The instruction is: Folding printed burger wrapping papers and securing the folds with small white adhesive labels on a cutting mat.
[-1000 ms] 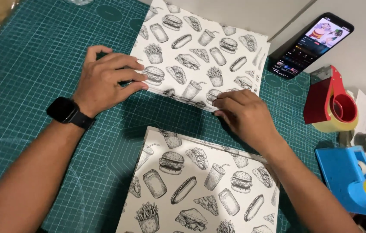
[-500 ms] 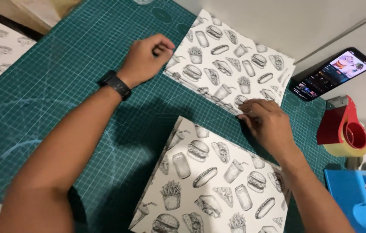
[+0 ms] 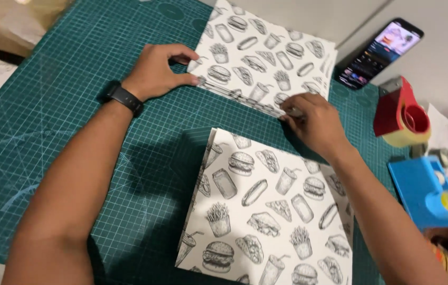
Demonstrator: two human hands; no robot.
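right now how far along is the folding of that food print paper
Done: a folded piece of the same print lies nearer the person. In hand: left hand pins the far sheet's corner, right hand pinches its near edge, which looks doubled into a narrow fold. Left: the rest of that sheet lies flat; tape dispensers sit untouched.

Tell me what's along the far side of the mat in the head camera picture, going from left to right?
Brown paper bag → left hand → far sheet of food-print paper → phone → red tape dispenser.
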